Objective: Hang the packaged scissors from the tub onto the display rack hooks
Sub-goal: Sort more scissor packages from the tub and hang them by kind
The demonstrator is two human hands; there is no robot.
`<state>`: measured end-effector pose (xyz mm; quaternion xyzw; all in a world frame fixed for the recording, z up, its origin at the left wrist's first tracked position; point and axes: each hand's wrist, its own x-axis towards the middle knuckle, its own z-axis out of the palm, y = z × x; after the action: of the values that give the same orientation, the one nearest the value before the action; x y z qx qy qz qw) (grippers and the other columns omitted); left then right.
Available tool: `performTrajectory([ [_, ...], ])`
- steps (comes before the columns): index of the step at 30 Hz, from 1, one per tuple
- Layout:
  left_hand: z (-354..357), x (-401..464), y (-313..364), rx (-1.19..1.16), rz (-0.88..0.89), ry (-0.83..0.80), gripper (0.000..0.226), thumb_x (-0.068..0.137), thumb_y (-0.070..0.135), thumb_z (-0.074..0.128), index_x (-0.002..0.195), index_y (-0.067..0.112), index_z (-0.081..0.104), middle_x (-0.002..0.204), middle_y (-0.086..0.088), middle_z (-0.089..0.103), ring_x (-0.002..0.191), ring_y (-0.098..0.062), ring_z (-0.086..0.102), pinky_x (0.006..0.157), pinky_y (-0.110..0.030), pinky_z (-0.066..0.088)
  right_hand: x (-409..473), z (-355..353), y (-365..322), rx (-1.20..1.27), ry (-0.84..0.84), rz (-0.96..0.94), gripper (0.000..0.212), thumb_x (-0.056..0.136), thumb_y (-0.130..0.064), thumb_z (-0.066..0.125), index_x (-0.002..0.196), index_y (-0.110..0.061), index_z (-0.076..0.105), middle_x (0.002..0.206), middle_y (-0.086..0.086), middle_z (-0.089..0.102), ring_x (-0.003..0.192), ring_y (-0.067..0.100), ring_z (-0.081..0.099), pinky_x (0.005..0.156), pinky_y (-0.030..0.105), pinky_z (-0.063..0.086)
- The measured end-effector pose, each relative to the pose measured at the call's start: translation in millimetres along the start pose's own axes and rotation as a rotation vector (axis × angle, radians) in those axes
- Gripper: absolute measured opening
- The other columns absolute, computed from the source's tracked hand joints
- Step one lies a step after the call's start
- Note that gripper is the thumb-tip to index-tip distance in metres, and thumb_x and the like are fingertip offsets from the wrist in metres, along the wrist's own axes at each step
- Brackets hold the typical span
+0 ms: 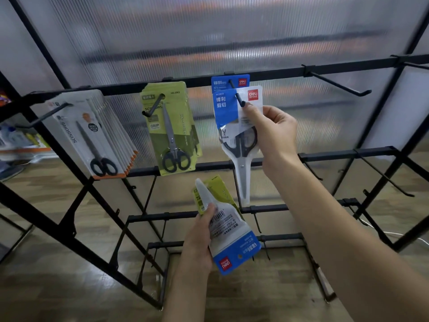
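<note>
Now, with right hand (270, 131) fingers pinching the blue-header scissors pack (234, 117), slide its hang hole fully along the hook (239, 98); left hand (204, 228) gripping spare packs (222, 228) below the hook.

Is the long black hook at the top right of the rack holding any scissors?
No, the long black hook at the top right sticks out bare, with no packet on it.

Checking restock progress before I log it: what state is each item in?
Blue pack: being threaded on hook by right hand.
Left hand: holds spare packs.
Green packs: hung.
White packs: hung.
Far right hook: empty.
</note>
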<state>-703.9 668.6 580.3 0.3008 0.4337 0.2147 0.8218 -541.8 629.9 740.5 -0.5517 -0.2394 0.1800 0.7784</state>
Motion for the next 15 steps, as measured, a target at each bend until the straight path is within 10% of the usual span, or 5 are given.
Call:
performTrajectory([
  [15,17.8,-6.7,2.0,-0.156,0.036,0.024,0.041,0.096,0.036,0.073,0.130,0.013,0.071,0.102,-0.010,0.081,0.080,-0.024,0.079,0.064,-0.037,0.063,74.6,20.6,11.1,-0.161,0.126,0.035,0.021,0.087,-0.030,0.081,0.085,-0.022,0.061,0.089,-0.002,0.070,0.077,0.011,0.068,0.069,0.025,0.055],
])
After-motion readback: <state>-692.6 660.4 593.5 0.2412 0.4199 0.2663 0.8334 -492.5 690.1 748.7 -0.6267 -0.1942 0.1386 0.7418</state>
